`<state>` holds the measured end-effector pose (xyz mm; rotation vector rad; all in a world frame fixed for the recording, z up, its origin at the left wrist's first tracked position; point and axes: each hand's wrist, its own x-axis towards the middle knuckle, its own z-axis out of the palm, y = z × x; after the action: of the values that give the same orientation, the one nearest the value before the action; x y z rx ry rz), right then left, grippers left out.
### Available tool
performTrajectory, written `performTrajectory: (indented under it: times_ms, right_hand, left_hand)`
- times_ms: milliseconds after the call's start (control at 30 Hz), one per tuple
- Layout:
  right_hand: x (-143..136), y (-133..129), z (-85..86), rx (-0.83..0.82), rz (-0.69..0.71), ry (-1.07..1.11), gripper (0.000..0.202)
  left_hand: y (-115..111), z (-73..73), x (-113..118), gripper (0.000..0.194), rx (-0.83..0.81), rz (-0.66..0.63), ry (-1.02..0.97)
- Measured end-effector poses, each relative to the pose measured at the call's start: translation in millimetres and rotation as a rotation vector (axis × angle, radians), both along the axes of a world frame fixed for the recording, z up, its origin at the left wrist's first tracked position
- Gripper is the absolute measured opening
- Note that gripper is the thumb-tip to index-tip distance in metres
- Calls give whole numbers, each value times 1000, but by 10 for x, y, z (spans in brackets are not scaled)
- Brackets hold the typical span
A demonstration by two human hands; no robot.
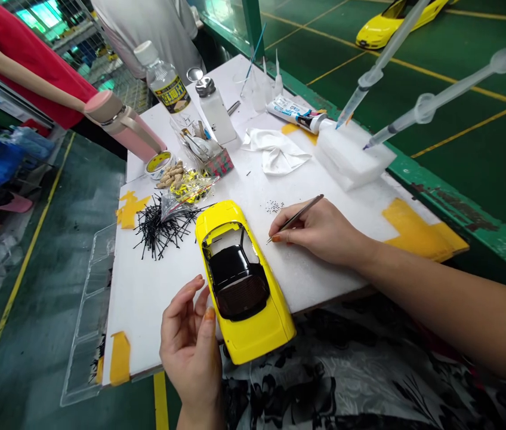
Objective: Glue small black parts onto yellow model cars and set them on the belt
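Note:
A yellow model car body [257, 337] with a black roof lies at the table's near edge, its glossy outside facing up. My left hand [193, 340] is beside the car's left side, palm up with fingers curled apart and nothing visible in them. To the right of the car, my right hand [320, 233] pinches a thin metal tool [303, 210], its tip at the white table surface. Just beyond the fingertips, tiny black bits [274, 206] are scattered. A heap of thin black sticks [159, 230] lies left of the car's far end.
Two syringes [369, 77] [436, 106] stand in a white foam block [354, 155]. A crumpled white cloth [277, 152], a pink flask [130, 134], bottles [217, 113] and a glue tube [295, 113] are farther back. A person in red [33, 54] stands at the left.

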<state>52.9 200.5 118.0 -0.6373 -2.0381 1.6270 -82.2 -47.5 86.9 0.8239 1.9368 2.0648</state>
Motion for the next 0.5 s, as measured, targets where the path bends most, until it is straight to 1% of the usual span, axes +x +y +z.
performTrajectory:
  times_ms: [333,500]
  right_hand:
    - [-7,-23,16,31,-5,-7,7]
    - [-15,-30,17,17,-10,-9,9]
  left_hand:
    - [-21,-29,-8,30,4,-43,74]
    - [-22,-22,-3,29,-1,-46,70]
